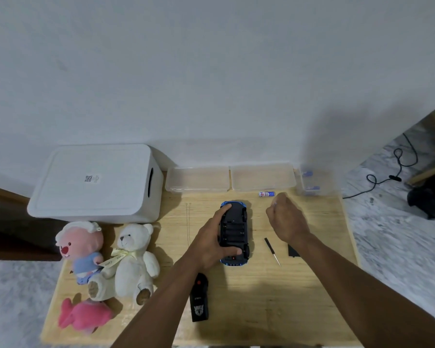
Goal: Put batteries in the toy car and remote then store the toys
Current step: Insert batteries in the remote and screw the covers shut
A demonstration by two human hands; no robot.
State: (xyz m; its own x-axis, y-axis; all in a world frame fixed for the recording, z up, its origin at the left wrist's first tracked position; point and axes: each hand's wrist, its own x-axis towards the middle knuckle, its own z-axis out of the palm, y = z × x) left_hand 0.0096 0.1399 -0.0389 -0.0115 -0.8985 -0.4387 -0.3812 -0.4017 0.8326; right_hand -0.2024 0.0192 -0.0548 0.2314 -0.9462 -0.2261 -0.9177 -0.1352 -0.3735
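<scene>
Centrally, head view: the toy car (234, 232) lies upside down on the wooden table (261, 310), blue body underneath and dark chassis facing up, with the slots of its battery bay uncovered. The left hand (211, 243) grips the car from its left side, index finger laid toward the far end and thumb pressed on the near end. The right hand (285, 217) hovers to the right of the car, back toward the camera and fingers curled; whether they pinch anything cannot be told. A single battery (266, 194) lies on the table just beyond that hand. A small screwdriver (272, 251) rests between the car and the right forearm, and a flat black cover (293, 251) shows partly from under that forearm. The black remote (199, 301) lies near the front edge, beside the left forearm.

Against the wall stand a white lidded storage box (96, 183), two clear shallow trays (197, 179) (263, 177) and a small clear container (312, 183). A pink-faced plush (79, 249), a white teddy bear (131, 259) and a pink plush (84, 316) occupy the table's left side.
</scene>
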